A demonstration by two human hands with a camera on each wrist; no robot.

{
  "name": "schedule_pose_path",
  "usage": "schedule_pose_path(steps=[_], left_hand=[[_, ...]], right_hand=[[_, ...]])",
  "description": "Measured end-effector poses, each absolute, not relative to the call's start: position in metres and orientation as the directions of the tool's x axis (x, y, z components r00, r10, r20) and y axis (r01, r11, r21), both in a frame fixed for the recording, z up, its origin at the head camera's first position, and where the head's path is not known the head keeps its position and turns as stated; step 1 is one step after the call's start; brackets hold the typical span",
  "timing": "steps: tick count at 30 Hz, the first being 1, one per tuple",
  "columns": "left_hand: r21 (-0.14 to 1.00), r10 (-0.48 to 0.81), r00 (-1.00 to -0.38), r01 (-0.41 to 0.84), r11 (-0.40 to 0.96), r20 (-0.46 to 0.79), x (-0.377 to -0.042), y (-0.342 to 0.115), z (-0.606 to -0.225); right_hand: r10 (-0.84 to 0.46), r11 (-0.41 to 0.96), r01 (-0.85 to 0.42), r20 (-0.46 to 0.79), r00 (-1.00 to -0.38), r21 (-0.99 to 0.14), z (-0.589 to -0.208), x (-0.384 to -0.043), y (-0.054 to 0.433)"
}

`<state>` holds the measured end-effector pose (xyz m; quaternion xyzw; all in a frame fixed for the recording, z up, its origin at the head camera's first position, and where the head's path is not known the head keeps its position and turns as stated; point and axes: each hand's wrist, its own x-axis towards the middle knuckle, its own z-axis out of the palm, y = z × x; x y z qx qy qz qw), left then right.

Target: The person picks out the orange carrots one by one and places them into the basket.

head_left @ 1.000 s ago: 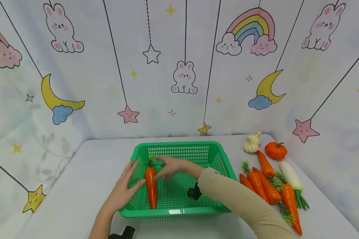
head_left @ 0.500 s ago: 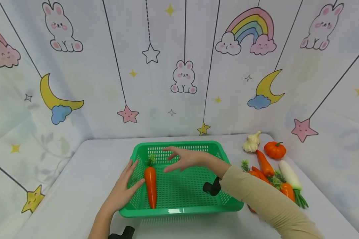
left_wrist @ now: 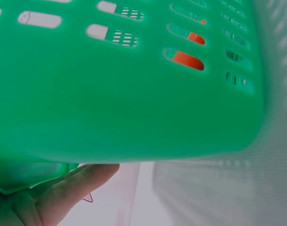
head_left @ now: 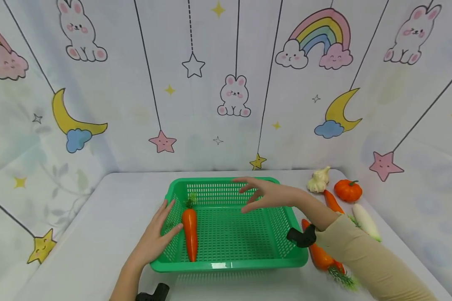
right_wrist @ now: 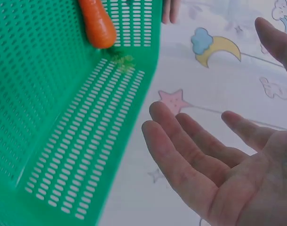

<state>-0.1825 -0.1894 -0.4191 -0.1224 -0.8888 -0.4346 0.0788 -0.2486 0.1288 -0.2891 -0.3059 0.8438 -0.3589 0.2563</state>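
Observation:
A green perforated plastic basket [head_left: 229, 265] stands on the white table. Inside, along its left wall, lies one orange carrot [head_left: 190, 234] with its leafy top toward the back; the right wrist view also shows this carrot [right_wrist: 99, 26]. My left hand [head_left: 154, 236] rests at the basket's left rim, fingers spread and fairly straight. In the left wrist view a finger [left_wrist: 80, 190] shows under the green wall. My right hand [head_left: 271, 195] hovers over the back right of the basket, fingers extended and apart, holding nothing.
Right of the basket lie several vegetables: a garlic bulb [head_left: 318, 179], a small orange pumpkin [head_left: 347, 191], a white radish [head_left: 366, 221] and carrots [head_left: 320, 256]. My right forearm partly covers this pile. A cartoon-printed curtain [head_left: 196, 108] hangs behind the table and at both sides.
My right hand has moved away from the carrot, rightward and slightly up across the basket. The left hand, the carrot and the basket have stayed in place.

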Motion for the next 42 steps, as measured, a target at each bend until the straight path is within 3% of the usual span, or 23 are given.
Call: schedule_pose_path(steps=[24, 34, 42], left_hand=[[0.766, 0.136, -0.964, 0.265, 0.585, 0.229, -0.181, -0.191, -0.420], [0.763, 0.139, -0.962, 0.272, 0.586, 0.235, -0.182, -0.189, -0.418], [0.760, 0.140, -0.960, 0.278, 0.587, 0.243, -0.182, -0.188, -0.419]], right_hand=[[-0.636, 0.487, -0.398, -0.003, -0.772, -0.777, -0.311, -0.223, 0.215], [-0.530, 0.561, -0.357, 0.007, -0.848, -0.747, -0.315, -0.209, 0.250], [-0.547, 0.535, -0.386, 0.041, -0.836, -0.751, -0.333, -0.207, 0.279]])
